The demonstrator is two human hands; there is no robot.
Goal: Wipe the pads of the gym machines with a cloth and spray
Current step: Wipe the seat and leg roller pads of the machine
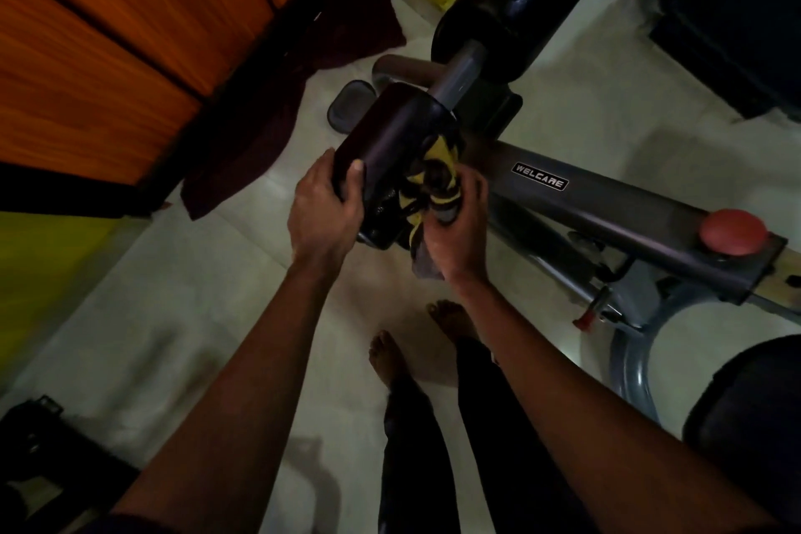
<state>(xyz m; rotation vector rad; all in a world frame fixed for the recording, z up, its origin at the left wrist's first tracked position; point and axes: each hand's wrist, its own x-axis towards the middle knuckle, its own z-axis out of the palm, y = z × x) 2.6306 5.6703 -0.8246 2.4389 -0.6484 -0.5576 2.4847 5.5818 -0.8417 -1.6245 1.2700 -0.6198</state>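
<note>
1. We see the left hand [323, 208] gripping the near end of the black roller pad [398, 139], with the thumb on top and the fingers curled round its edge.
2. The right hand [455, 230] bunches a yellow cloth [437, 173], fingers curled round it, and holds it against the pad's right side.
3. The pad sits on the grey gym machine [607, 204], above the pale floor [195, 317].

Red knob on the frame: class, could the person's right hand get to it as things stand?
Probably yes: the right hand, gripping the cloth, is beside the frame, and nothing covers the red knob.
</note>
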